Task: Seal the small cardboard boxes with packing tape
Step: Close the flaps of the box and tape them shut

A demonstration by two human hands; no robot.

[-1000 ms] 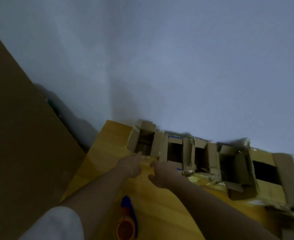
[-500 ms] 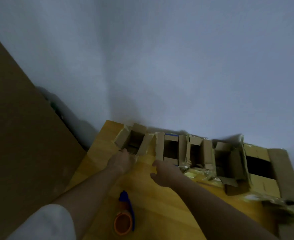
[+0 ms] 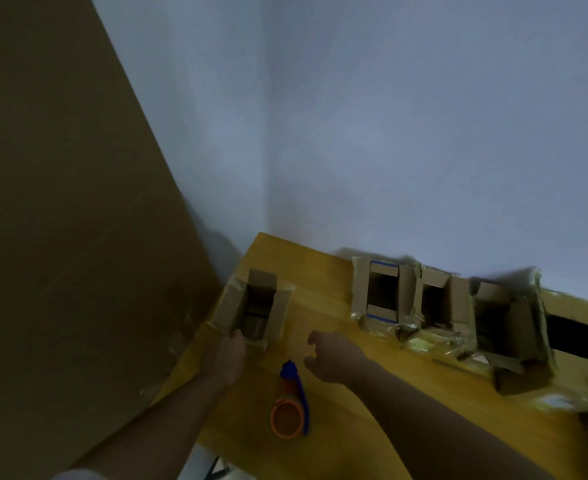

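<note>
Open-flapped box [image 3: 251, 308] apart from boxes [image 3: 441, 306].

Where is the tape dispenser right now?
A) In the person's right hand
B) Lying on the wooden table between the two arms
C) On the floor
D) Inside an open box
B: the tape dispenser lies on the wooden table, untouched by either hand.
</note>
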